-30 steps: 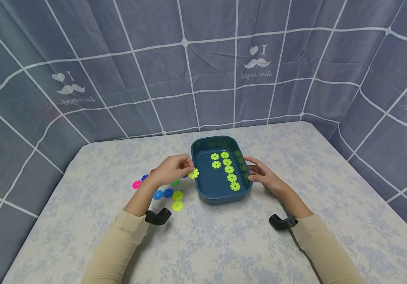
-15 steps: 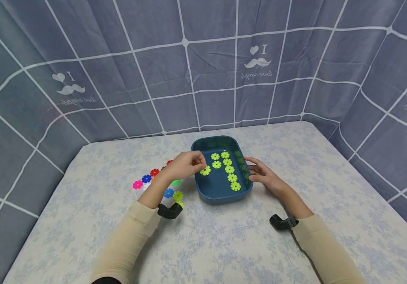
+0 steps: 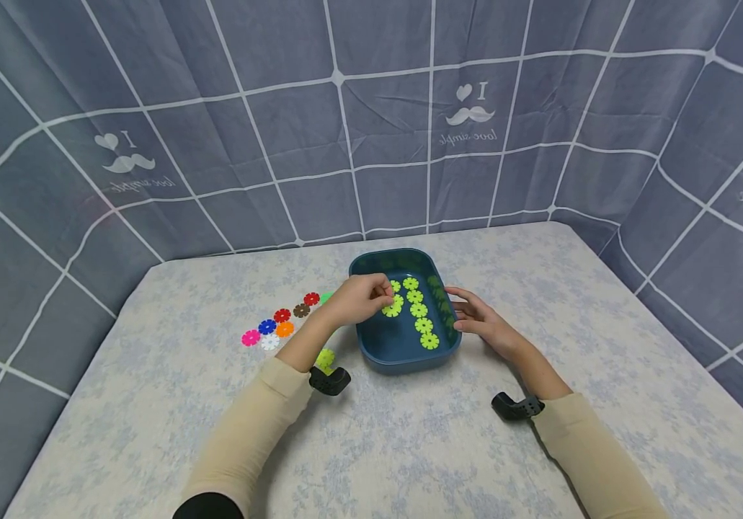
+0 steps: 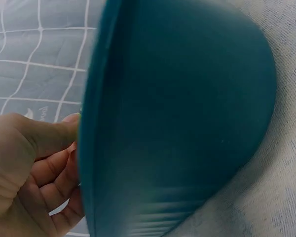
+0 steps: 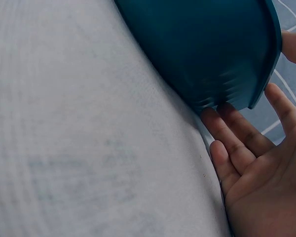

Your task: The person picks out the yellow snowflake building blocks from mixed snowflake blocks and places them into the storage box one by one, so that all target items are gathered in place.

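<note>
My left hand [image 3: 358, 300] reaches over the left rim of a dark teal plastic box [image 3: 387, 344]. Between thumb and fingertips it pinches a yellow-green snowflake disc [image 3: 393, 308], held above the box floor. In the left wrist view, the box wall [image 4: 182, 108] hides most of that disc. More yellow-green discs [image 3: 419, 310] lie inside the box, several in a column along the right, others partly covered by the left hand. My right hand [image 3: 486, 324] rests at the box's right side; in the right wrist view its extended fingers [image 5: 232, 143] touch the outer wall, thumb at the rim.
Loose discs lie on the table left of the box: pink [image 3: 251, 338], blue [image 3: 267, 326], red [image 3: 282, 315], orange [image 3: 285, 329], white [image 3: 270, 342] and brown [image 3: 301, 311]. Yellow-green ones [image 3: 324, 358] sit partly behind the left wrist strap. A grey grid-patterned curtain [image 3: 384, 122] stands behind the table.
My left hand has moved right with the pinched disc, from the box's left rim to over its inside, beside the other discs. The right hand and the box have stayed in place.
</note>
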Tool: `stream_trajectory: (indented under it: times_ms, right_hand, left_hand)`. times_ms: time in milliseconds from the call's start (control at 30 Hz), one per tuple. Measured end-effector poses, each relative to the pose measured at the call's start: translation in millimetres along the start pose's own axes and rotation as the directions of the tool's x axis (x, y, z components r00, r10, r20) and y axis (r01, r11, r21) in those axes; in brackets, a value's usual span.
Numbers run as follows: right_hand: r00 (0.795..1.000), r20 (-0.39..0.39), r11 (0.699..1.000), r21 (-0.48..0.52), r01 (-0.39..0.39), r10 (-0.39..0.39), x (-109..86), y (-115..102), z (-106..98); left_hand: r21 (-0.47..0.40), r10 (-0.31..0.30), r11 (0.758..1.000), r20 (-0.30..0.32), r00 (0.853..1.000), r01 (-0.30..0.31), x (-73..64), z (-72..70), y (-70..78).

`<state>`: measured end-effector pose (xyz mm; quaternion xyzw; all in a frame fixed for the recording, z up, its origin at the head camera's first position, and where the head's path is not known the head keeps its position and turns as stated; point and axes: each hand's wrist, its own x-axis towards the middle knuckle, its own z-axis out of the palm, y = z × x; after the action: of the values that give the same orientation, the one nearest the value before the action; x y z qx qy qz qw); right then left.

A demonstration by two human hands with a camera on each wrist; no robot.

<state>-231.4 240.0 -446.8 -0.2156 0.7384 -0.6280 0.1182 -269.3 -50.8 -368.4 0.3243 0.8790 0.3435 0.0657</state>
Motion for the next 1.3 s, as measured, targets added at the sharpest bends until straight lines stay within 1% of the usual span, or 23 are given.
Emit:
stream_trajectory:
  times_ms: [133,300,500,733,967,1067,1300]
  right_hand:
    - [1.0,-0.005,1.0,0.006,0.001,-0.001,0.4,0.3,-0.2]
    - [1.0,0.0,1.0,0.01,0.003,-0.003,0.5,-0.2,-0.1]
    - [1.0,-0.005,1.0,0.013,-0.004,0.004,0.4,-0.5,0.7]
    - [1.0,-0.001,1.0,0.017,-0.002,0.002,0.5,-0.1,0.1]
    - [1.0,0.009,1.0,0.018,0.005,-0.006,0.4,-1.1,0.4]
    - [1.0,0.009,1.0,0.015,0.01,-0.011,0.2,-1.8,0.8]
    - [1.0,-0.009,1.0,0.012,-0.017,0.017,0.1,-2.4,0.7]
  left_hand:
    - [0.035,0.013,0.999,-0.012,1.0,-0.012,6.2,5.3,-0.4]
    - [0.057,0.0,0.998,-0.005,1.0,0.0,12.3,10.8,-1.1]
    - [0.08,-0.016,0.997,0.022,1.0,0.014,18.4,16.0,-1.6]
    - [0.11,-0.036,0.994,0.074,0.997,0.028,23.3,20.5,-2.4]
    - [0.154,-0.043,0.988,0.094,0.995,0.029,27.7,26.2,-5.0]
    - [0.173,-0.037,0.985,0.102,0.994,0.019,29.6,27.8,-6.0]
    - [0.195,-0.054,0.98,0.131,0.99,0.028,32.5,30.3,-7.9]
